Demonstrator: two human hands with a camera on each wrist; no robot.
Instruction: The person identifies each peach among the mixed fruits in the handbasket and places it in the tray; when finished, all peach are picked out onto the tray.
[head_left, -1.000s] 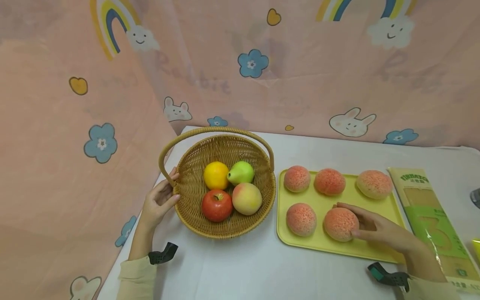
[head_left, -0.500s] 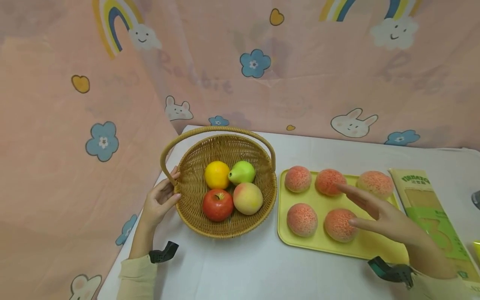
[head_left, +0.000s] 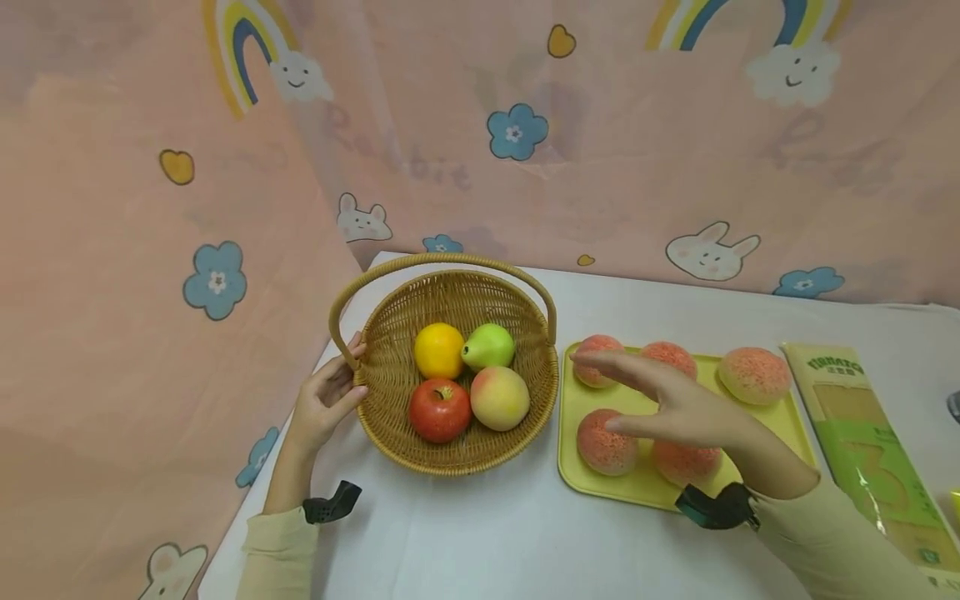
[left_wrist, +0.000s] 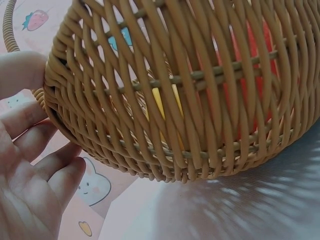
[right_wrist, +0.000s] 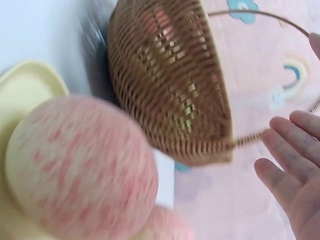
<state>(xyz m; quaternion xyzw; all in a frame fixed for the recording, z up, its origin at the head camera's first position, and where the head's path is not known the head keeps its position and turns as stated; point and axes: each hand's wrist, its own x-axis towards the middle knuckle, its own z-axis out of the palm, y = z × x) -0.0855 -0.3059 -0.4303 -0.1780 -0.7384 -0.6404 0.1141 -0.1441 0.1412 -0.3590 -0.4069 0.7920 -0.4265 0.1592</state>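
Observation:
My left hand (head_left: 321,400) grips the left rim of a wicker basket (head_left: 450,463) near the base of its handle; in the left wrist view the thumb and fingers (left_wrist: 67,180) are at the rim. Inside the basket lie an orange (head_left: 438,351), a green pear (head_left: 491,347), a red apple (head_left: 440,411) and a yellowish peach (head_left: 500,398). My right hand (head_left: 678,404) hovers with extended fingers above a yellow tray (head_left: 750,417), holding nothing. Several pink-speckled round fruits, peach-like, sit on the tray; one (head_left: 606,443) is partly behind the thumb, another (right_wrist: 82,170) fills the right wrist view's lower left.
A flat green-and-tan package (head_left: 862,450) lies right of the tray. White cloth (head_left: 480,533) covers the table, and a pink printed curtain (head_left: 450,100) hangs behind and to the left. A dark object (head_left: 954,406) shows at the right edge.
My right hand has let go of the front middle speckled fruit, lifted and moved left over the tray toward the basket. The left hand keeps its place at the rim.

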